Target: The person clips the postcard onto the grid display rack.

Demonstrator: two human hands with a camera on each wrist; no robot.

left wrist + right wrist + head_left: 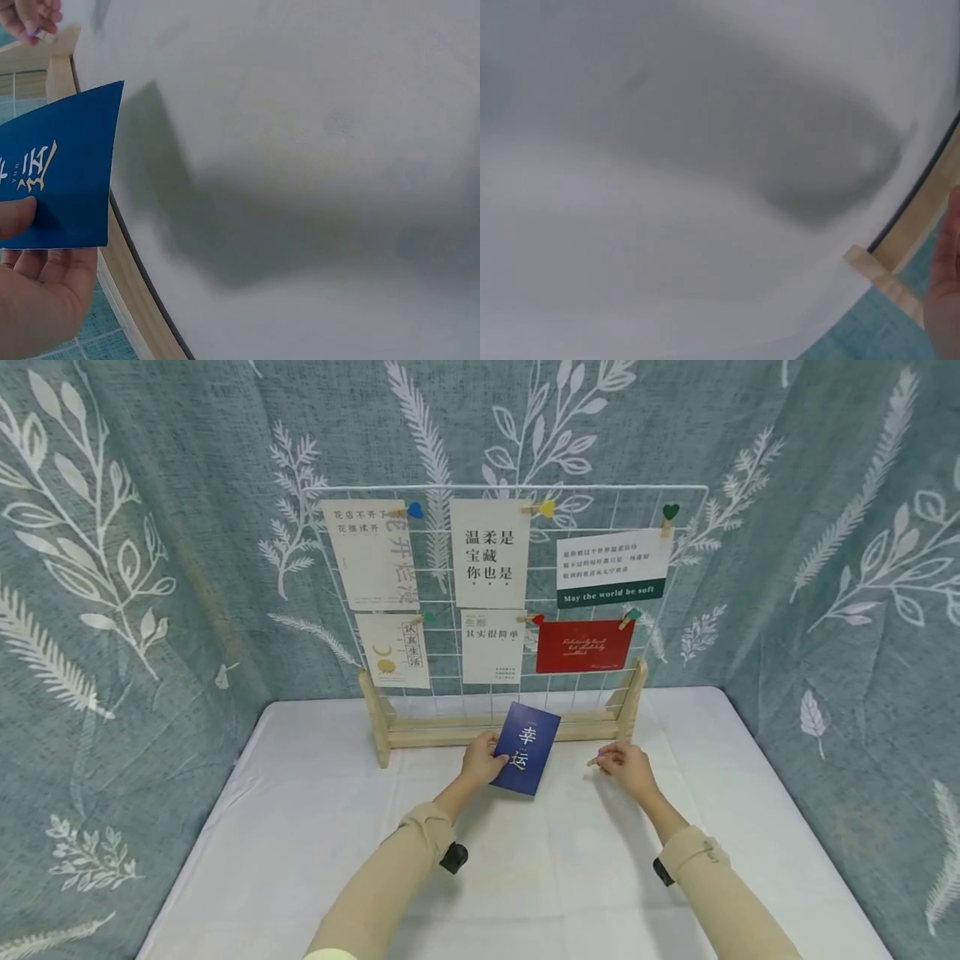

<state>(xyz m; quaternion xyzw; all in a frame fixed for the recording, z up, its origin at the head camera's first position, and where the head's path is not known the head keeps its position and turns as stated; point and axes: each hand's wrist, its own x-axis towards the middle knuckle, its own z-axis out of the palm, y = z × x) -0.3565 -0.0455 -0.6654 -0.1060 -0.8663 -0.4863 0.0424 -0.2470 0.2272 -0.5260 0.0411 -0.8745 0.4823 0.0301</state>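
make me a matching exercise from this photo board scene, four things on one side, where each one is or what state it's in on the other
Things:
1. blue card
2. red card
3. small clip
4. green heart clip

Places or states:
A. pinched in the fingers of the right hand
B. at the top right of the wire grid, above the card with a green band
C. held at its edge by the left hand, in front of the wooden stand
D. clipped in the grid's lower row, at the right

Pairs: 1-C, 2-D, 3-A, 4-B
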